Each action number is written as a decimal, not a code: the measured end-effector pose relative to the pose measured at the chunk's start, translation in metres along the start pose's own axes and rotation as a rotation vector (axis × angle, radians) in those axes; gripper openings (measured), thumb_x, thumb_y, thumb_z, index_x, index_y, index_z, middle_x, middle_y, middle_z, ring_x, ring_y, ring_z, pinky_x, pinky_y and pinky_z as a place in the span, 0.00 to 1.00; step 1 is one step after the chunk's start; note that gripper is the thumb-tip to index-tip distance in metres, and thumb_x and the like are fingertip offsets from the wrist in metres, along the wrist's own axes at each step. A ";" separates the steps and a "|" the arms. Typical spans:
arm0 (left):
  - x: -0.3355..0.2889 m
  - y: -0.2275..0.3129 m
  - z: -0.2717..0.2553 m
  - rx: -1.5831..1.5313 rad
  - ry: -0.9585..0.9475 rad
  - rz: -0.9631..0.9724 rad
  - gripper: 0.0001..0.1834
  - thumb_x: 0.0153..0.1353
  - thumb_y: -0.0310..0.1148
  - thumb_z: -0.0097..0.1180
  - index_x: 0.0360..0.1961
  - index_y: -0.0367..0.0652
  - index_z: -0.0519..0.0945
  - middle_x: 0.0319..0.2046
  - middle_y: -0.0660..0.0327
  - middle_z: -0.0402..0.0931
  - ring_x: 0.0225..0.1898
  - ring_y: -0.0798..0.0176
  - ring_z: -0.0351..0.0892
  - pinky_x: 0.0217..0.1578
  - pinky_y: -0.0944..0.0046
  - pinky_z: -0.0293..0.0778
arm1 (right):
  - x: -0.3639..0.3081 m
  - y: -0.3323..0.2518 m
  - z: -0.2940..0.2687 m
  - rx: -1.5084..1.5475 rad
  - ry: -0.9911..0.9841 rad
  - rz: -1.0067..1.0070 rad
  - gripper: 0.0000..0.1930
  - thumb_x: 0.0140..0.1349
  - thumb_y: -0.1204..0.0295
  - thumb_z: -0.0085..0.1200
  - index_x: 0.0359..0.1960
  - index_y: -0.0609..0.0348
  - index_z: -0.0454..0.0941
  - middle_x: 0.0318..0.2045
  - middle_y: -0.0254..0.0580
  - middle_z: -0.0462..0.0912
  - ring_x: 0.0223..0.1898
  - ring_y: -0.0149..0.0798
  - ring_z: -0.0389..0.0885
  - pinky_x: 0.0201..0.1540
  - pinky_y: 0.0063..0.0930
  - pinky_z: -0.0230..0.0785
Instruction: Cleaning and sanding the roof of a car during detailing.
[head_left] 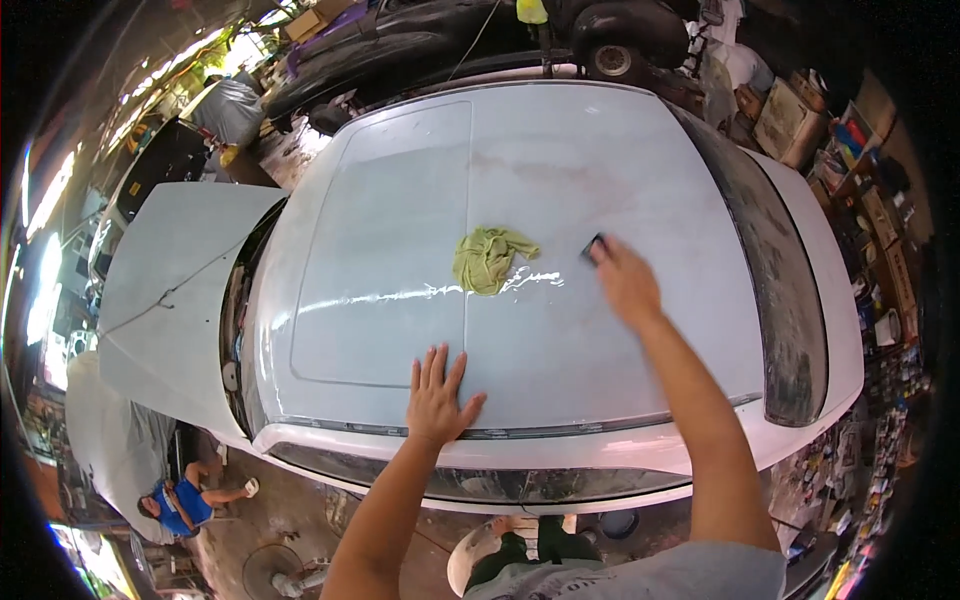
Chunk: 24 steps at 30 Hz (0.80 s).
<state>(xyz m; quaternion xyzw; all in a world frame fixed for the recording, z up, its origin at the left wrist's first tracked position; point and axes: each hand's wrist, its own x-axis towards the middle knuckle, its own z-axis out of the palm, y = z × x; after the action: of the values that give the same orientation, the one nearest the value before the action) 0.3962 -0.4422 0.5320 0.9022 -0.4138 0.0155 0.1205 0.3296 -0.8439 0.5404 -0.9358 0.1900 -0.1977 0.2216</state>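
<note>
A white car's roof (pixel 390 200) spreads out in front of me, its surface wet and shiny in places and marked with dull brownish patches. My left hand (pixel 440 400) lies flat on the near side of the roof, fingers spread, holding nothing. Farther over, right of the middle, my right hand (pixel 625 280) is closed on a small dark block (pixel 595 247), pressed to the roof; its exact kind is hard to make out. Between the hands and a little beyond rests a crumpled green cloth (pixel 487 258), touched by neither hand.
The raised-edge hood (pixel 170 280) is to the left with a cord across it; the dark rear window (pixel 755 250) is at right. A black vehicle (pixel 400 50) stands beyond. Lower left, a person in blue (pixel 180 505) sits near a fan (pixel 272 570). Cluttered shelves (pixel 880 230) line the right.
</note>
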 end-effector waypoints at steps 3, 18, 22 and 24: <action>0.026 0.028 0.016 -0.073 0.026 0.093 0.42 0.63 0.58 0.59 0.74 0.50 0.67 0.75 0.44 0.56 0.77 0.39 0.52 0.76 0.36 0.43 | 0.058 0.114 -0.001 -0.427 0.388 0.045 0.22 0.76 0.53 0.42 0.57 0.51 0.80 0.62 0.49 0.77 0.63 0.51 0.75 0.65 0.49 0.67; 0.012 0.004 0.016 -0.007 0.033 0.041 0.43 0.61 0.56 0.61 0.74 0.48 0.66 0.75 0.45 0.57 0.77 0.40 0.51 0.76 0.37 0.44 | -0.009 -0.144 0.105 -0.153 -0.059 -0.186 0.24 0.71 0.65 0.52 0.69 0.47 0.74 0.71 0.52 0.70 0.70 0.53 0.70 0.70 0.50 0.63; 0.013 0.006 0.014 -0.016 0.041 0.018 0.43 0.61 0.56 0.61 0.74 0.49 0.67 0.75 0.45 0.57 0.77 0.41 0.51 0.76 0.37 0.44 | -0.051 -0.096 0.075 -0.178 0.024 -0.109 0.24 0.70 0.64 0.56 0.67 0.47 0.75 0.70 0.52 0.72 0.69 0.54 0.72 0.69 0.50 0.64; 0.010 0.002 0.010 -0.020 0.060 0.018 0.42 0.62 0.56 0.61 0.73 0.49 0.68 0.75 0.47 0.57 0.77 0.42 0.52 0.76 0.38 0.44 | -0.078 -0.083 0.050 -0.204 0.039 -0.056 0.24 0.69 0.64 0.56 0.67 0.47 0.76 0.70 0.52 0.72 0.69 0.53 0.71 0.69 0.49 0.65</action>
<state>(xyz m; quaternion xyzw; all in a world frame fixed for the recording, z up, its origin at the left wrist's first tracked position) 0.4004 -0.4528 0.5234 0.8963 -0.4183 0.0397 0.1419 0.3084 -0.7239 0.5176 -0.9545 0.1872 -0.2015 0.1157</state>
